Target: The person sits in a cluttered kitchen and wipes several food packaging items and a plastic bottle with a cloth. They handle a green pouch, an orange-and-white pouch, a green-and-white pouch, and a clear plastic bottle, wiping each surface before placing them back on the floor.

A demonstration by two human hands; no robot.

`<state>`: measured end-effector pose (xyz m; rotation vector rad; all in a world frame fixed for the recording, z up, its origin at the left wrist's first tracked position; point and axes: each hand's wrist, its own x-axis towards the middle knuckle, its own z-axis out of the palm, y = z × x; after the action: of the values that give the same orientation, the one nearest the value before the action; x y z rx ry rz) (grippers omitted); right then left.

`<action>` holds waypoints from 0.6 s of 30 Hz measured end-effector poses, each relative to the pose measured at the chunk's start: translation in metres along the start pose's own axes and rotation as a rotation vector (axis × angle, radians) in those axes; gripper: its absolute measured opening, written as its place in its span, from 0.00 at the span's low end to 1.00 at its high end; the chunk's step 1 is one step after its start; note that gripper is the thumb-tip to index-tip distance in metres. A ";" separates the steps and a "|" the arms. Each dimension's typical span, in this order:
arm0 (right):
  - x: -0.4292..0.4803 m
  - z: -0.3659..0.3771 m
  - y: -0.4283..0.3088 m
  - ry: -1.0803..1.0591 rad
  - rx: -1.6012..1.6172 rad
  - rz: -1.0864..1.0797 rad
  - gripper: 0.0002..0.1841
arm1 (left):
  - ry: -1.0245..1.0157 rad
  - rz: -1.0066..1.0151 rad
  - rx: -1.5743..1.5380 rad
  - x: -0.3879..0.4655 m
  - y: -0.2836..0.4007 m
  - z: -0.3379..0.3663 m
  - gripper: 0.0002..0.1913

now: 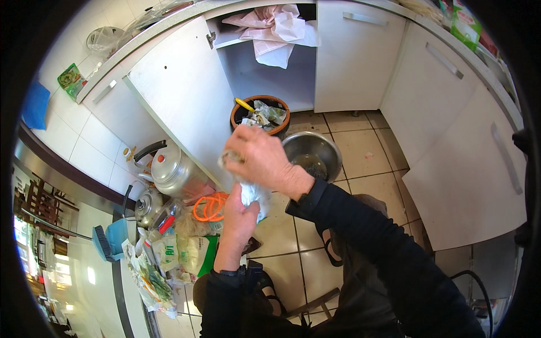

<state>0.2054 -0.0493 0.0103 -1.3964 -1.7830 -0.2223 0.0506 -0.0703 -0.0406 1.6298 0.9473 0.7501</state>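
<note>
My left hand [241,217] grips the lower part of a crumpled pale plastic bag [252,195], thumb along its side. Just above it, my right hand [262,154] has its fingers curled around a greyish, blurred end of what looks like the same bag. Behind the hands stands a dark bin with a brown rim [284,105], holding crumpled wrappers and scraps, with a yellow handle [244,104] sticking up. A metal basin [336,148] with some liquid and dark bits sits on the floor right of my right hand, partly hidden by the wrist.
An open cabinet door [177,80] stands at left, with pink checked cloth [274,25] on the shelf inside. Two metal kettles [173,169], an orange hose coil [210,207] and several food bags [196,253] crowd the left floor. A wooden stool part [315,302] shows between my feet.
</note>
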 end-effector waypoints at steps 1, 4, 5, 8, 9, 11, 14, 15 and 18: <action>0.003 0.000 0.009 0.015 -0.052 0.057 0.11 | 0.000 0.080 -0.053 -0.003 0.001 0.002 0.29; 0.016 -0.012 0.041 0.100 -0.202 0.227 0.12 | -0.026 0.140 -0.316 -0.009 0.007 0.001 0.37; 0.019 -0.018 0.048 0.067 -0.228 0.328 0.12 | 0.004 0.105 -0.335 -0.008 0.011 -0.003 0.37; 0.018 -0.033 0.049 0.272 0.074 0.302 0.13 | 0.007 0.107 -0.541 -0.004 0.019 -0.015 0.36; 0.016 -0.033 0.044 0.235 0.160 0.205 0.14 | 0.022 0.054 -0.550 -0.002 0.020 -0.018 0.35; 0.009 -0.032 0.035 0.160 0.330 0.021 0.14 | 0.017 0.022 -0.620 0.001 0.021 -0.021 0.33; 0.006 -0.025 0.037 0.063 0.421 0.173 0.13 | -0.014 0.069 -0.663 -0.004 0.025 -0.024 0.32; 0.006 -0.024 0.042 0.097 0.449 0.260 0.12 | -0.018 0.064 -0.664 -0.009 0.027 -0.025 0.32; 0.007 -0.025 0.058 0.103 0.169 0.338 0.14 | -0.001 0.096 -0.719 -0.021 0.035 -0.028 0.33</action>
<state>0.2682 -0.0378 0.0113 -1.5077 -1.4215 0.0353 0.0233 -0.0800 -0.0003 1.0415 0.5043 1.0118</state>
